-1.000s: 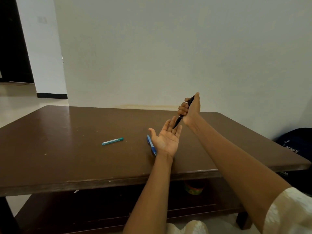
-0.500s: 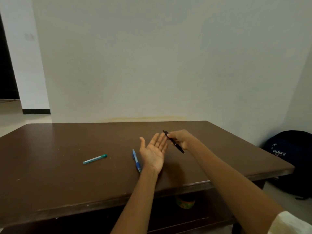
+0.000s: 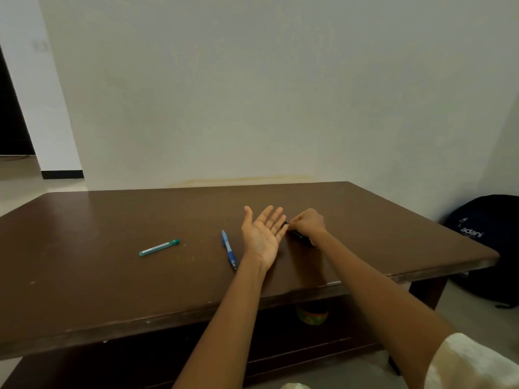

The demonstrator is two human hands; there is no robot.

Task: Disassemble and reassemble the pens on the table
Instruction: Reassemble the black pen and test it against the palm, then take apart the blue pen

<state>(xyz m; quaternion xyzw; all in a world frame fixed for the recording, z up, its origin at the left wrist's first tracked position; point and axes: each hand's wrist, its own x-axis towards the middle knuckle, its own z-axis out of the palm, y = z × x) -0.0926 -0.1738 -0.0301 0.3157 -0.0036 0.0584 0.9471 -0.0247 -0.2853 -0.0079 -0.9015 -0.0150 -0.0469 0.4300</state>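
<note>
My right hand (image 3: 307, 223) pinches a black pen (image 3: 297, 234) low over the brown table (image 3: 112, 276), just right of my left hand. My left hand (image 3: 262, 234) is held palm up with straight fingers and holds nothing. A blue pen (image 3: 229, 249) lies on the table right beside my left wrist. Farther left on the table lies a green and white pen (image 3: 159, 247). Most of the black pen is hidden behind my right hand.
A dark backpack (image 3: 486, 242) sits on the floor past the table's right end. A green round container (image 3: 312, 314) stands on the shelf under the table. The wall runs along the table's far edge.
My right hand has lowered the black pen from above my left palm down to the table surface on the right. My left hand has stayed palm up.
</note>
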